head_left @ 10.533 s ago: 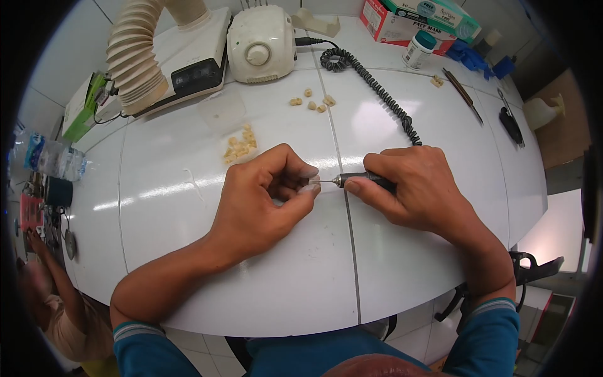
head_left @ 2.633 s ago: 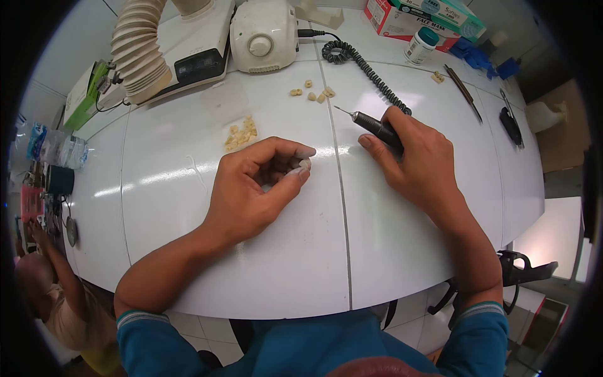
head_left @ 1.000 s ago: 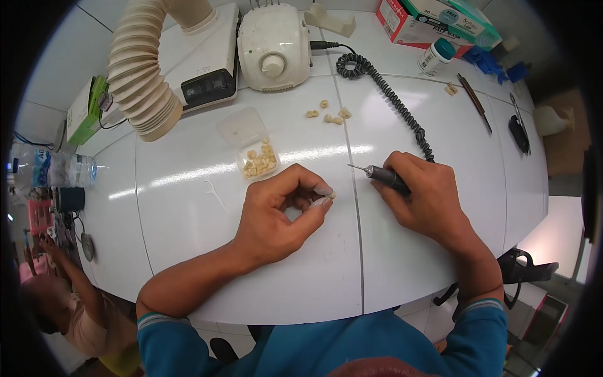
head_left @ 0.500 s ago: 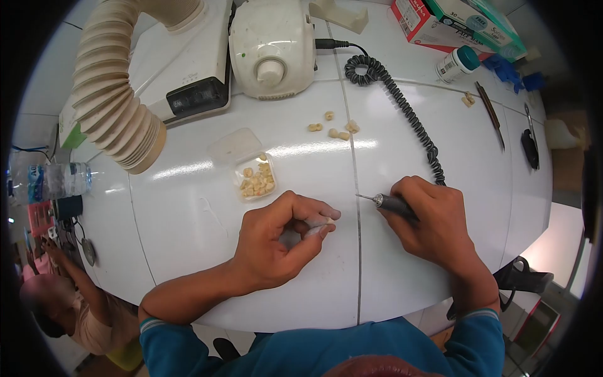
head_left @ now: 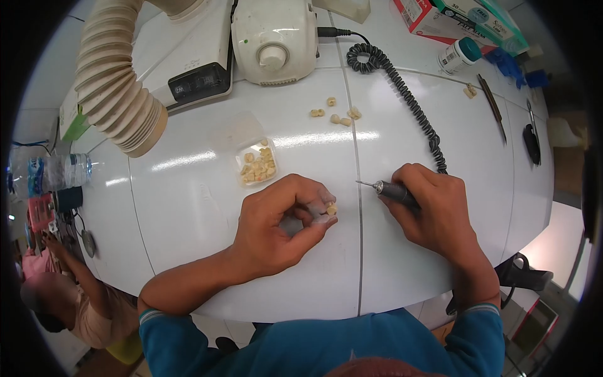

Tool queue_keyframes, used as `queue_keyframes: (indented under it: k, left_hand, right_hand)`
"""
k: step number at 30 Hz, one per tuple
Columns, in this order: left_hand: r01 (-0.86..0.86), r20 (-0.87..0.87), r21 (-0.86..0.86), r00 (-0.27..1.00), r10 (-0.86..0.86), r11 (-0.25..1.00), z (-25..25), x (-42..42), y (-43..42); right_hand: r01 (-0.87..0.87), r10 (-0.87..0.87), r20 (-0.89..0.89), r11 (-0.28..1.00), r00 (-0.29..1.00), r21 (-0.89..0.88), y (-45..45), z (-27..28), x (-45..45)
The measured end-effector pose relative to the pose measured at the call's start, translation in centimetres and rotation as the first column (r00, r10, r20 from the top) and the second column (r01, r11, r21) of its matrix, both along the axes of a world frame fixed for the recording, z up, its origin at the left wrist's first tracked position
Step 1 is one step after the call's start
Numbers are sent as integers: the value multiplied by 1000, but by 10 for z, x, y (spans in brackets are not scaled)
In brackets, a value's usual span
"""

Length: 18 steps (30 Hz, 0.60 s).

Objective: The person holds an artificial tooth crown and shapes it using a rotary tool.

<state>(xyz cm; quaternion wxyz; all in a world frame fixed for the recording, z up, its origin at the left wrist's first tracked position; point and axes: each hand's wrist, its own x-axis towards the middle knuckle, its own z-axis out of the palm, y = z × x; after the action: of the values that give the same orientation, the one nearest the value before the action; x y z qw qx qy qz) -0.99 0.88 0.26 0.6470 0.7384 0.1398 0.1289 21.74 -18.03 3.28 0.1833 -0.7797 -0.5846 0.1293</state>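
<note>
Between the thumb and fingertips of my left hand [head_left: 282, 226] is a small yellowish tooth-shaped piece [head_left: 331, 210]. White dust coats those fingertips. My right hand [head_left: 433, 210] is closed around a dark rotary handpiece [head_left: 397, 193], held like a pen. Its thin metal bur [head_left: 365, 183] points left toward the piece and stays apart from it. Just beyond my left hand stands an open clear plastic box [head_left: 258, 179] with many similar yellowish pieces inside. Several more loose pieces [head_left: 340, 120] lie farther back on the white tiled table [head_left: 408, 276].
A white control unit [head_left: 274, 47] with a knob feeds a coiled black cord [head_left: 402, 94]. A ribbed suction hose [head_left: 116, 94] hangs at left. A white jar [head_left: 458, 56], a brown-handled knife [head_left: 492, 108] and boxes [head_left: 458, 22] lie at right. Another person [head_left: 81, 301] sits at left.
My left fingers have turned the small piece so more of it shows. The handpiece stays in my right hand, its bur still apart from the piece. The whole view has shifted slightly.
</note>
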Motion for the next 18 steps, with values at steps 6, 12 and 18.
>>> queue_keyframes:
  k: [6,12,18]
  left_hand:
    - [-31,16,113,999,30,993,0,2,-1]
    - [-39,-18,120,999,41,992,1,-1,-2]
    - [-51,-34,113,998,55,992,1,-1,-3]
  right_hand:
    - [-15,14,4,999,1000,48,0,1,-4]
    - [-78,79,-10,995,997,53,-3,6,-5]
    - [-154,156,-32,987,987,45,-4,7,-15]
